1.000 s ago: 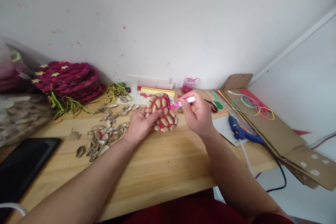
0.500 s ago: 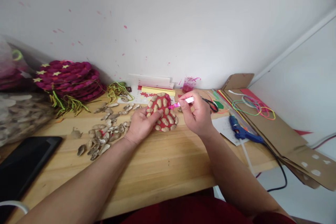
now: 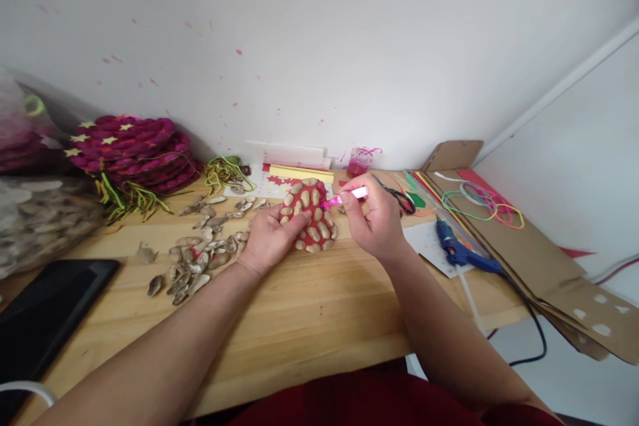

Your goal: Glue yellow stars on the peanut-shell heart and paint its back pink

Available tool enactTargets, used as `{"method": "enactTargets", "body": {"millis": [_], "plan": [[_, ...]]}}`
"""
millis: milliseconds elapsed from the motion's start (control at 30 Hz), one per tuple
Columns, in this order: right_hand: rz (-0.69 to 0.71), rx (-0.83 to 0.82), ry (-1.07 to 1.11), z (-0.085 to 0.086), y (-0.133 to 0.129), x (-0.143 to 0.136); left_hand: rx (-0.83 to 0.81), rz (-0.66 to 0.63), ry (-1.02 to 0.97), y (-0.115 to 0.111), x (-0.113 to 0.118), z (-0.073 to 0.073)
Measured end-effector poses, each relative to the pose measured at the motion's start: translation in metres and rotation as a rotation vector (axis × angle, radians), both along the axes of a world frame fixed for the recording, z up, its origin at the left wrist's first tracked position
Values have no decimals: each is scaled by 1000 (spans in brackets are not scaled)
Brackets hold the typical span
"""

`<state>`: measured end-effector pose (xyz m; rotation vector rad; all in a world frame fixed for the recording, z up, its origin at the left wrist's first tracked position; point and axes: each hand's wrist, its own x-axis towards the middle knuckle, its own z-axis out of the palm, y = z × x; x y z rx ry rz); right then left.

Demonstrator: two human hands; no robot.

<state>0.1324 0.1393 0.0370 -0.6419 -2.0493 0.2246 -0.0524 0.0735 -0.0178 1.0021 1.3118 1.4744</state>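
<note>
My left hand (image 3: pixel 272 234) grips a red figure-eight-shaped piece covered in peanut shells (image 3: pixel 313 234), its thumb lying across the front. The piece is held tilted above the table, and bare red shows between the shells. In my right hand (image 3: pixel 375 219) is a white-handled paintbrush (image 3: pixel 358 193), pinched between thumb and fingers. Its pink-stained end points left and meets the upper right edge of the piece. Loose peanut shells (image 3: pixel 187 273) lie on the table left of my left hand.
A plastic cup of pink paint (image 3: pixel 359 161) stands by the wall. Scissors (image 3: pixel 399 196) and a blue glue gun (image 3: pixel 462 254) lie at right, beside cardboard (image 3: pixel 524 246). Stacked magenta shell pieces (image 3: pixel 134 153), a bag of shells (image 3: pixel 44 219) and a black tablet (image 3: pixel 54 306) are at left.
The shell-covered piece has turned slightly in my left hand. The brush's pink end has shifted a little along the piece's right edge, with my right hand almost in place.
</note>
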Motion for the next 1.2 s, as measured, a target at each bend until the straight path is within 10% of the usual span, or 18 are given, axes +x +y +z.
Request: {"method": "enactTargets", "body": {"millis": [1200], "plan": [[6, 12, 33, -1, 2, 0, 14, 10, 59, -1, 0, 4]]}}
